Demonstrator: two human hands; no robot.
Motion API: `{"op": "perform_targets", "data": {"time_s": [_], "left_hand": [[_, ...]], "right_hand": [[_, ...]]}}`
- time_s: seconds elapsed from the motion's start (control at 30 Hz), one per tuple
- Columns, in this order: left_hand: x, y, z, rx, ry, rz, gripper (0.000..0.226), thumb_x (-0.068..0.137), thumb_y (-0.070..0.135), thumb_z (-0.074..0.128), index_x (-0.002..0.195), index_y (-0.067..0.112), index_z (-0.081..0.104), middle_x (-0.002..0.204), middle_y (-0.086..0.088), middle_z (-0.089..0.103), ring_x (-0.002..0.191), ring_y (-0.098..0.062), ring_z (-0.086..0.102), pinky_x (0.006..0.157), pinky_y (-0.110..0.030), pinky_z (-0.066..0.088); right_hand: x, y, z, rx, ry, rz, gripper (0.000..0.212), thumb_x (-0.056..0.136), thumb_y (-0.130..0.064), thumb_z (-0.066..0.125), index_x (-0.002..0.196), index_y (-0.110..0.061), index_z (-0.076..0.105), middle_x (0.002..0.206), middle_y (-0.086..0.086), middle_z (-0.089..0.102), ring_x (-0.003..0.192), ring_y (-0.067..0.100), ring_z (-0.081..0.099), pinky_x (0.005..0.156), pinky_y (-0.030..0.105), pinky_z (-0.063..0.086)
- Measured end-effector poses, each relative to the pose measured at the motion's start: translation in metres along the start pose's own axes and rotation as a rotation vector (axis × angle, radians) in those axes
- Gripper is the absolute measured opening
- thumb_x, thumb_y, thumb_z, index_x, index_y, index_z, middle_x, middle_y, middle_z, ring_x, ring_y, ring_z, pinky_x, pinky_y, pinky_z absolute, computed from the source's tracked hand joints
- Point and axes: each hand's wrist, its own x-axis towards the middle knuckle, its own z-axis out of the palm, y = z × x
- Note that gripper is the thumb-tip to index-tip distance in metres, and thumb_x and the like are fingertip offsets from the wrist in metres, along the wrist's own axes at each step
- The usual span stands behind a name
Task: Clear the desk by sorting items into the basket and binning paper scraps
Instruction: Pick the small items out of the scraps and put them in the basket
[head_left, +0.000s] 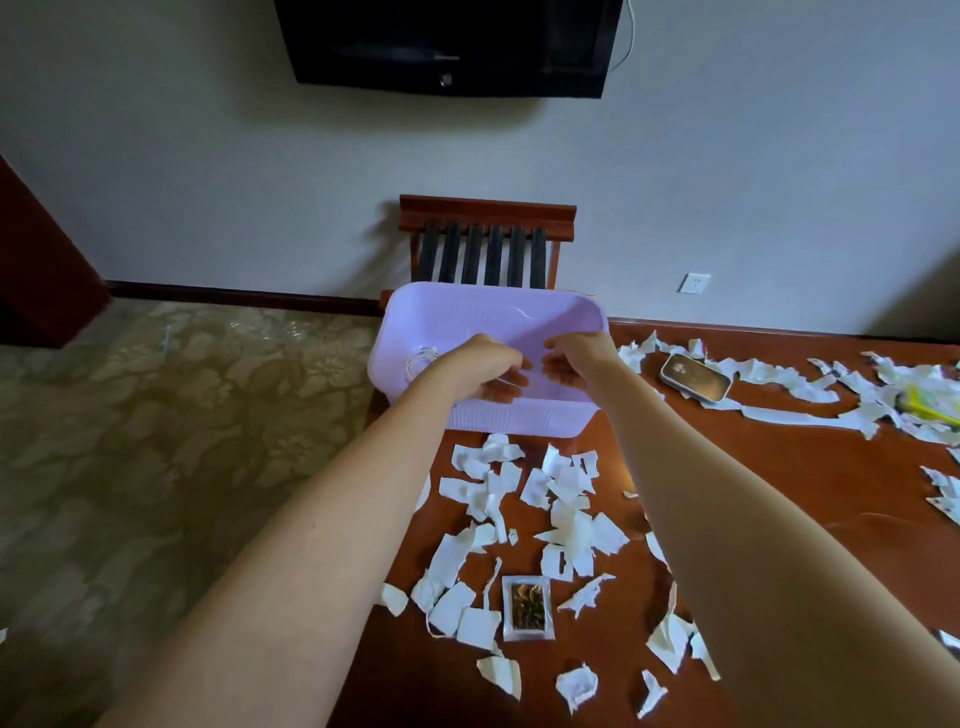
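A black television (447, 47) hangs on a pale wall (208, 156), a white cable (629, 36) trailing from its right corner. Below stands a wooden luggage rack (488, 213) with 6 black straps (471, 254), a white socket (694, 283) to its right. Olive floral-patterned carpet (156, 415) covers the floor at left.

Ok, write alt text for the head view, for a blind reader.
A left hand and right hand reach into a lilac basket at the far edge of the desk. Torn white scraps litter the desk, a small packet among them.
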Motion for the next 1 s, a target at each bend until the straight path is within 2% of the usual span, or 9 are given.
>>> {"op": "perform_targets", "data": {"time_s": [0.17, 0.3, 0.4, 0.47, 0.57, 0.63, 0.73, 0.87, 1.0], "left_hand": [[-0.019, -0.016, 0.011, 0.026, -0.116, -0.031, 0.019, 0.097, 0.009, 0.043, 0.105, 0.006, 0.06, 0.078, -0.006, 0.062, 0.066, -0.016, 0.059, 0.066, -0.023, 0.052], [-0.028, -0.041, 0.026, 0.135, -0.197, -0.09, 0.015, 0.097, 0.01, 0.046, 0.103, 0.005, 0.057, 0.078, -0.006, 0.06, 0.065, -0.014, 0.058, 0.063, -0.022, 0.051], [-0.032, -0.063, 0.037, 0.224, -0.23, -0.145, 0.013, 0.094, 0.01, 0.053, 0.104, 0.003, 0.058, 0.077, -0.006, 0.06, 0.063, -0.014, 0.058, 0.066, -0.023, 0.053], [-0.033, -0.079, 0.045, 0.292, -0.254, -0.168, 0.019, 0.093, 0.009, 0.055, 0.109, 0.0, 0.06, 0.085, -0.01, 0.062, 0.068, -0.016, 0.06, 0.077, -0.027, 0.054], [-0.035, -0.1, 0.059, 0.472, -0.263, -0.166, 0.027, 0.09, 0.007, 0.056, 0.116, 0.001, 0.061, 0.096, -0.01, 0.062, 0.087, -0.02, 0.063, 0.091, -0.031, 0.053], [-0.04, -0.111, 0.067, 0.593, -0.264, -0.122, 0.037, 0.086, 0.008, 0.062, 0.123, 0.007, 0.06, 0.103, -0.011, 0.062, 0.101, -0.022, 0.064, 0.089, -0.028, 0.052], [-0.049, -0.126, 0.075, 0.827, -0.324, -0.049, 0.047, 0.085, 0.02, 0.067, 0.129, 0.007, 0.055, 0.13, -0.012, 0.055, 0.111, -0.024, 0.057, 0.087, -0.026, 0.047], [-0.046, -0.151, 0.086, 1.072, -0.339, -0.084, 0.072, 0.075, 0.038, 0.076, 0.135, 0.013, 0.046, 0.133, -0.009, 0.052, 0.121, -0.027, 0.05, 0.098, -0.036, 0.046], [-0.046, -0.165, 0.102, 1.33, -0.23, 0.066, 0.077, 0.074, 0.042, 0.076, 0.136, 0.015, 0.039, 0.131, -0.006, 0.054, 0.124, -0.028, 0.048, 0.103, -0.041, 0.039]], "right_hand": [[-0.024, 0.025, -0.012, 0.044, -0.072, -0.038, 0.021, 0.092, -0.002, 0.051, 0.073, -0.007, 0.058, 0.066, 0.009, 0.056, 0.056, 0.016, 0.054, 0.053, 0.021, 0.05], [-0.039, 0.052, -0.016, 0.052, -0.126, 0.032, 0.017, 0.093, -0.004, 0.05, 0.079, -0.007, 0.059, 0.073, 0.009, 0.057, 0.062, 0.017, 0.056, 0.062, 0.025, 0.05], [-0.05, 0.073, -0.018, -0.015, -0.157, 0.081, 0.01, 0.093, -0.005, 0.052, 0.086, -0.003, 0.059, 0.073, 0.009, 0.057, 0.061, 0.016, 0.054, 0.06, 0.023, 0.049], [-0.054, 0.089, -0.017, -0.062, -0.185, 0.131, 0.011, 0.091, -0.003, 0.055, 0.081, -0.003, 0.06, 0.072, 0.009, 0.058, 0.06, 0.016, 0.054, 0.059, 0.022, 0.05], [-0.058, 0.113, -0.014, -0.151, -0.216, 0.242, 0.009, 0.09, -0.005, 0.06, 0.098, -0.002, 0.064, 0.074, 0.01, 0.062, 0.06, 0.015, 0.058, 0.058, 0.02, 0.052], [-0.06, 0.125, -0.012, -0.23, -0.251, 0.297, 0.011, 0.089, -0.005, 0.061, 0.099, 0.0, 0.065, 0.077, 0.01, 0.063, 0.059, 0.014, 0.059, 0.057, 0.02, 0.052], [-0.064, 0.14, -0.01, -0.368, -0.317, 0.338, 0.01, 0.088, 0.0, 0.061, 0.098, -0.001, 0.063, 0.08, 0.012, 0.061, 0.059, 0.016, 0.059, 0.058, 0.022, 0.054], [-0.065, 0.162, -0.012, -0.498, -0.332, 0.325, 0.031, 0.088, 0.004, 0.057, 0.118, 0.001, 0.06, 0.098, 0.016, 0.062, 0.066, 0.019, 0.062, 0.071, 0.03, 0.056], [-0.069, 0.173, -0.017, -0.503, -0.342, 0.337, 0.038, 0.087, 0.006, 0.055, 0.124, 0.001, 0.056, 0.113, 0.017, 0.062, 0.073, 0.02, 0.065, 0.071, 0.032, 0.058]]}}
